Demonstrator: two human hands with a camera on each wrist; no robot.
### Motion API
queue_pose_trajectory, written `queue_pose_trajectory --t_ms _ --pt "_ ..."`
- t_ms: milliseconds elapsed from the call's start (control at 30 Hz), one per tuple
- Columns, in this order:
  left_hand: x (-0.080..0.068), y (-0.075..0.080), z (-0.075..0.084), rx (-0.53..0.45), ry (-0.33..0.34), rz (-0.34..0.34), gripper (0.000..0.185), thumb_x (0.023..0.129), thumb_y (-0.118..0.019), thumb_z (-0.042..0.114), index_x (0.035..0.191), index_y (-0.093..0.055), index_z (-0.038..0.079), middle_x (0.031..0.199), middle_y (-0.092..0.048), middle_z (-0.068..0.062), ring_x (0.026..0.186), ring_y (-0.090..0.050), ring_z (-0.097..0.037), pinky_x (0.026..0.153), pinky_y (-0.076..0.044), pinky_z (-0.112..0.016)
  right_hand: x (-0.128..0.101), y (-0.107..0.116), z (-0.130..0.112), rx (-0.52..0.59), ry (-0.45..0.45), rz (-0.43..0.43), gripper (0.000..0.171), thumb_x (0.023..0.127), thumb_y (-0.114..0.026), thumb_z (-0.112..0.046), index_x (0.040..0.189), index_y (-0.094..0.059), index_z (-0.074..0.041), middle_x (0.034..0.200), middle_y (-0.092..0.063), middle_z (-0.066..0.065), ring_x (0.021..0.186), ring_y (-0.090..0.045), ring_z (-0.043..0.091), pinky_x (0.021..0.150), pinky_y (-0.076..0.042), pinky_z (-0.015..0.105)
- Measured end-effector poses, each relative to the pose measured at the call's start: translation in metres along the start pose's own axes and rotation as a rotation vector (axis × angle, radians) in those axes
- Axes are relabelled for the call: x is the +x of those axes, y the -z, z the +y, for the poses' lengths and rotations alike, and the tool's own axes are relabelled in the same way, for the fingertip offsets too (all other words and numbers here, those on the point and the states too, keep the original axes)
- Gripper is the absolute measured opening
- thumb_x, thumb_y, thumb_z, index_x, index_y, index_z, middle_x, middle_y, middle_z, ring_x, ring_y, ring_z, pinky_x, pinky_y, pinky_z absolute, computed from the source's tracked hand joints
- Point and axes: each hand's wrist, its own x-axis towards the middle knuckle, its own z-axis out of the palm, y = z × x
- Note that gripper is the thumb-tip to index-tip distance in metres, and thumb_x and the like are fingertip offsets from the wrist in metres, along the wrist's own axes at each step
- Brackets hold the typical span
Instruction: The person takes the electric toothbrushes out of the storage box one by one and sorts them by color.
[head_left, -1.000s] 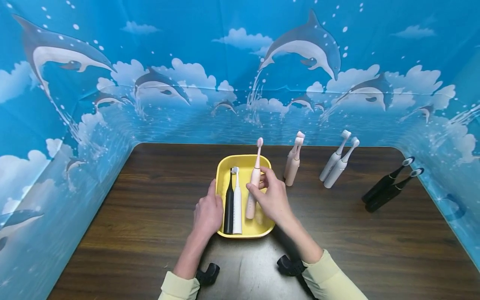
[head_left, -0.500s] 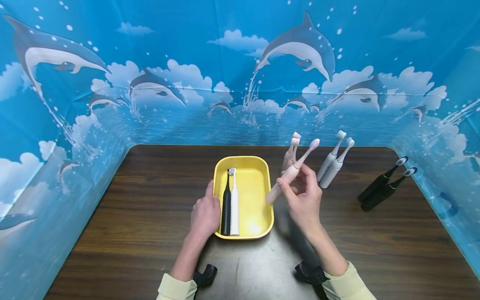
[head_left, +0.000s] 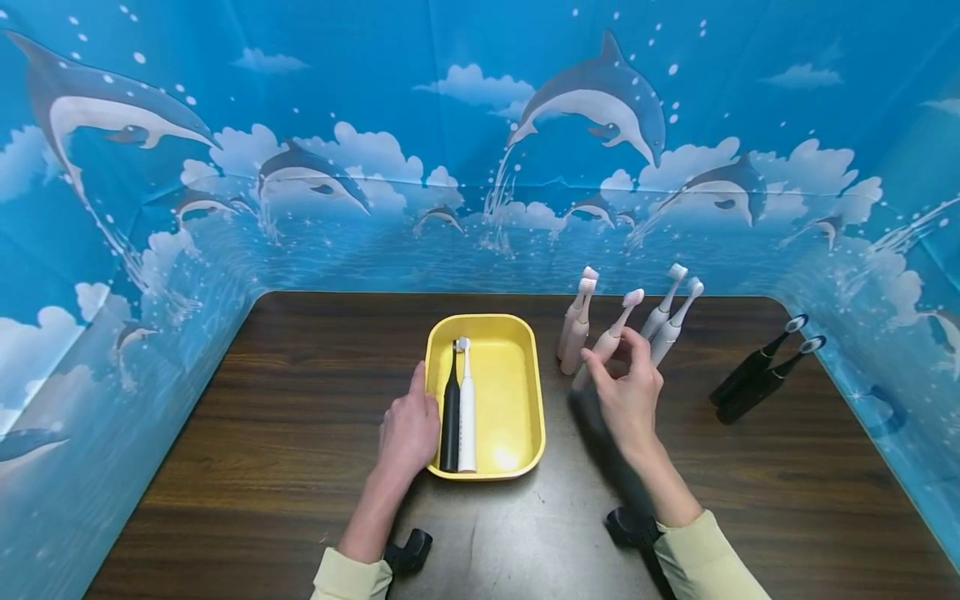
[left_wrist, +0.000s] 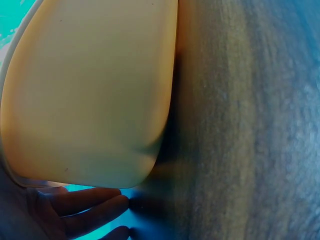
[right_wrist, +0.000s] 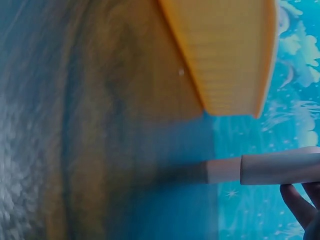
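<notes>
A pale pink electric toothbrush (head_left: 609, 343) is pinched between the thumb and fingers of my right hand (head_left: 633, 400), head up and slightly tilted. It is just right of two other pink toothbrushes (head_left: 576, 333) standing upright. In the right wrist view, the held toothbrush's handle (right_wrist: 280, 169) overlaps another pink handle (right_wrist: 223, 171). My left hand (head_left: 408, 429) rests against the left side of a yellow tray (head_left: 538, 400); its fingers (left_wrist: 95, 215) stretch out by the tray's outer wall in the left wrist view. Inside the tray lie a black toothbrush (head_left: 450, 417) and a white toothbrush (head_left: 467, 417), side by side.
Two white toothbrushes (head_left: 667, 329) stand behind my right hand, partly hidden by it. Farther right stand two black toothbrushes (head_left: 757, 375). The dark wooden table (head_left: 300, 400) meets a blue dolphin-print backdrop (head_left: 360, 250) at its back and sides.
My right hand has lifted the pink toothbrush out of the tray and carried it right and lower beside the standing pink pair. My left hand has stayed at the tray.
</notes>
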Motion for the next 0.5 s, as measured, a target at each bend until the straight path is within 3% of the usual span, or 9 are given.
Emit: queue_pose_trajectory --t_ms 167,500 --pt "0.0 0.0 -0.001 0.001 0.007 -0.006 0.053 0.106 -0.045 0.015 0.157 -0.037 0.004 0.091 -0.069 -0.027 0.074 -0.066 -0.038 0.063 -0.05 -0.054 -0.003 -0.008 0.009 -0.067 -0.052 -0.026 0.054 0.086 -0.083 -0.007 0.13 -0.053 0.001 0.107 -0.066 0.017 0.091 -0.069 0.026 0.076 -0.059 0.042" --pt "0.0 0.0 -0.001 0.002 0.007 0.0 0.054 0.106 -0.045 0.016 0.158 -0.036 0.005 0.084 -0.067 -0.024 0.069 -0.064 -0.035 0.059 -0.049 -0.051 0.0 -0.018 0.013 -0.115 -0.055 -0.011 0.05 0.086 -0.083 -0.008 0.125 -0.053 0.002 0.106 -0.064 0.018 0.091 -0.067 0.03 0.073 -0.057 0.049"
